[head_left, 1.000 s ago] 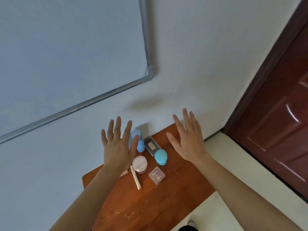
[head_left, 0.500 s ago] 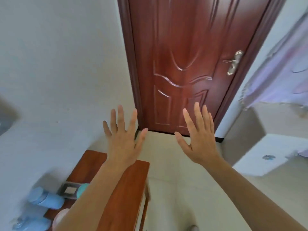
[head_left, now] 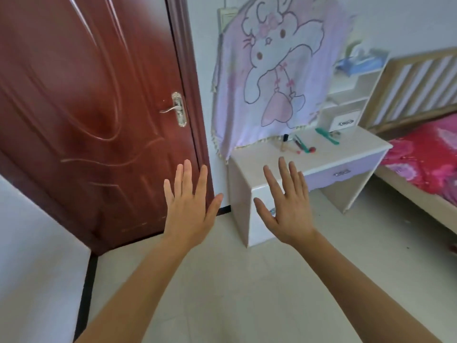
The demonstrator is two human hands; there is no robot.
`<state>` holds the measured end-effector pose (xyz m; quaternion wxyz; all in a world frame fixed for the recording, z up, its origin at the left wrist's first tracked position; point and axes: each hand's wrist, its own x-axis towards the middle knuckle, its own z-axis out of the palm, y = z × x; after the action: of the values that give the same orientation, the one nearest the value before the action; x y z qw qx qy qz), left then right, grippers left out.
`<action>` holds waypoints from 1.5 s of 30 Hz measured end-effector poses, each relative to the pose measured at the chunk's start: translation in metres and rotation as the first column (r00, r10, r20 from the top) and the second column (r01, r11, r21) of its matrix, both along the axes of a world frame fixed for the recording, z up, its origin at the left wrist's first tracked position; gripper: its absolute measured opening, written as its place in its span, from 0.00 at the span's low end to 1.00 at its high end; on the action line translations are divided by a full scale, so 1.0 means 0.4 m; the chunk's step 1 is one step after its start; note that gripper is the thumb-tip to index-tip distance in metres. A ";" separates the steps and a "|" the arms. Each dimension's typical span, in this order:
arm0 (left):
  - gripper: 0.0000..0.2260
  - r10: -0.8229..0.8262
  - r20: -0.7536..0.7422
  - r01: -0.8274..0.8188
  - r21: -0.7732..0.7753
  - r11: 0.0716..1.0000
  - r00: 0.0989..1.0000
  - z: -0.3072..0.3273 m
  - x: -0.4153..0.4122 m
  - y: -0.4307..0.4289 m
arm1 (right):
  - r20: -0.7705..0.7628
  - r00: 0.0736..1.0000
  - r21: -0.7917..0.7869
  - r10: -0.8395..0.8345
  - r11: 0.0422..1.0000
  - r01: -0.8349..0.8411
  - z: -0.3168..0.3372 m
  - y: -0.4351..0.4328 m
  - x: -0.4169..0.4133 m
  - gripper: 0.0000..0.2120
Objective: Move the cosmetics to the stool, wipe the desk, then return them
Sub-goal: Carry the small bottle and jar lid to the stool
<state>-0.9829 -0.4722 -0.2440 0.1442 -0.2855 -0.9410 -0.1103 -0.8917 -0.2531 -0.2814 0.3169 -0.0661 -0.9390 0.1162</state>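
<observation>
My left hand (head_left: 189,206) and my right hand (head_left: 286,209) are raised in front of me, palms away, fingers spread, holding nothing. Behind them stands a white desk (head_left: 257,159) with a lilac drawer front (head_left: 342,172). On its top lie several small items: a dark stick (head_left: 285,138), pens or brushes (head_left: 302,144) and a green comb (head_left: 327,136). The wooden stool and the cosmetics on it are out of view.
A dark red door (head_left: 94,115) with a metal handle (head_left: 176,110) is shut on the left. A lilac cartoon cloth (head_left: 274,70) hangs over the desk's back. White shelves (head_left: 351,95) rise behind the desk. A bed (head_left: 425,154) with red bedding stands right. Pale tiled floor (head_left: 247,280) lies ahead.
The view has swung right, from the wooden stool with cosmetics, past the door, to the white desk. Both hands have stayed raised, spread and empty.
</observation>
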 end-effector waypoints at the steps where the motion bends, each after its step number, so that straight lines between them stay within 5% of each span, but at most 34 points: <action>1: 0.32 -0.032 0.004 0.032 -0.004 0.999 0.999 0.003 -0.004 0.063 | 0.011 0.999 -0.009 -0.030 0.999 0.030 0.005 0.055 0.009 0.32; 14: 0.32 -0.262 0.129 0.271 -0.061 0.961 0.957 -0.121 -0.217 0.644 | 0.219 0.937 -0.024 -0.272 0.959 0.283 -0.109 0.576 -0.068 0.34; 30: 0.33 -0.239 0.324 0.253 -0.001 0.968 0.916 -0.212 -0.808 1.283 | 0.489 0.800 -0.036 -0.348 0.908 0.417 -0.138 1.237 -0.597 0.31; 40: 0.34 -0.106 0.513 0.079 0.075 0.994 0.852 -0.389 -0.977 1.468 | 0.616 0.787 -0.127 -0.028 0.983 0.134 -0.299 1.494 -0.948 0.27; 45: 0.35 0.119 0.673 -0.189 0.032 0.982 0.730 -0.498 -1.029 1.558 | 0.656 0.732 -0.160 0.186 0.981 -0.106 -0.359 1.592 -1.134 0.24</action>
<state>-1.3944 0.1509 -0.4432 -0.1796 -0.1409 -0.9439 -0.2386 -1.3453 0.3839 -0.4249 -0.0543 -0.0469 -0.9842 0.1617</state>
